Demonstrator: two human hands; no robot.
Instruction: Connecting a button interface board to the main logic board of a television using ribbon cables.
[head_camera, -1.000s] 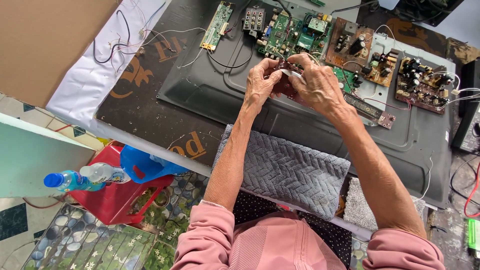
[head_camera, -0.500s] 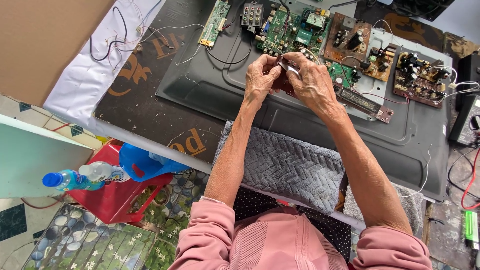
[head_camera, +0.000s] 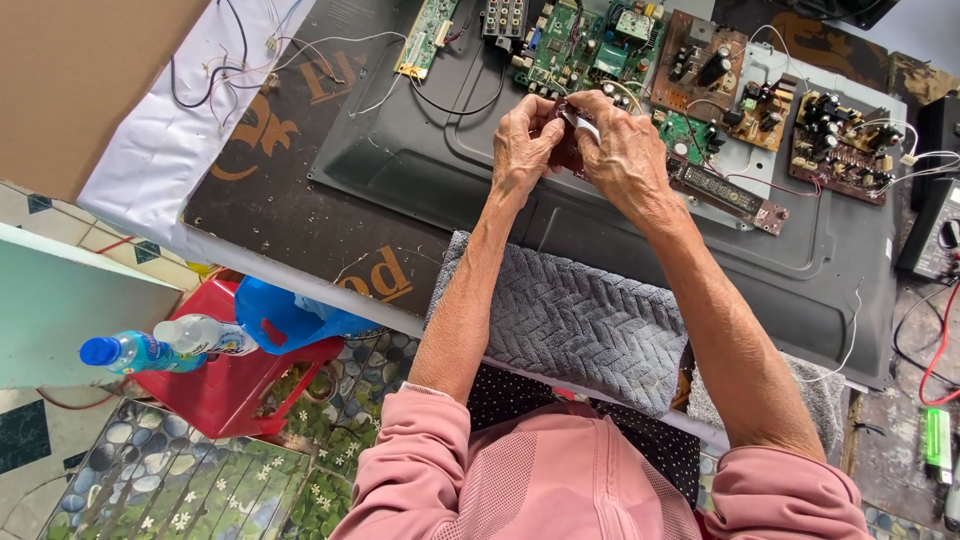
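Up near the top of the view, both hands meet over the dark rear panel (head_camera: 600, 250) of a flat screen that lies face down on the bench. The left hand (head_camera: 525, 145) and the right hand (head_camera: 628, 150) have their fingertips pinched together on a small dark part with a pale strip (head_camera: 578, 125), held just above the panel; its exact shape is hidden by the fingers. Just behind the hands sits a green circuit board (head_camera: 575, 40), with a brown board (head_camera: 705, 65) to its right and another board with dark components (head_camera: 840, 145) further right, thin wires trailing off it. A grey quilted cloth (head_camera: 580, 320) lies under the forearms at the bench edge. Down on the left, a red stool (head_camera: 220, 385) carries a blue-capped spray bottle (head_camera: 135, 352) and a blue scoop (head_camera: 275, 315).
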